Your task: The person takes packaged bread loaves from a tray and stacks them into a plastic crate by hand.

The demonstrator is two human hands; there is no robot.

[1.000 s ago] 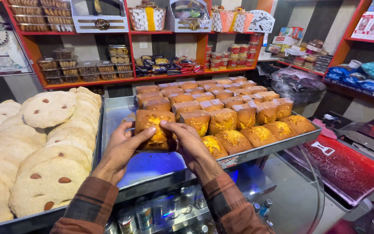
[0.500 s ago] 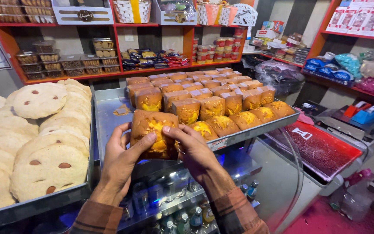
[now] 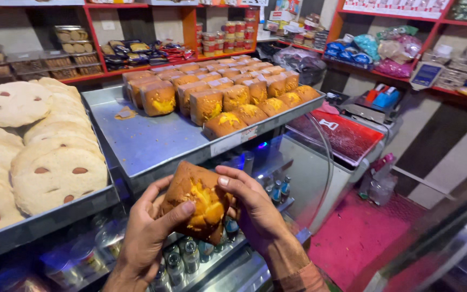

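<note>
Between both palms, low in the head view, sits a golden-brown block cake with a yellow cracked top [image 3: 197, 201], lifted clear of any support. The left hand [image 3: 148, 238] cups it from the near side, thumb pressed across the crust, while the right hand [image 3: 254, 208] braces the far side with fingers curled over the upper edge; each grip is clamped on the cake, probably because a soft loaf needs holding from two sides to keep from breaking.

Just beyond the grip lies the shiny metal tray [image 3: 147, 143], its near part bare. Farther back on it stand rows of matching wrapped brown cakes [image 3: 228, 92], packed tight. Left of the grip, large pale round flatbreads with dark almond dots [image 3: 39, 146] overlap on another tray. Below the hands, small bottles [image 3: 190, 254] show through a glass display surface. Right of the grip, a red tray [image 3: 347, 138] rests on a lower stand.
</note>
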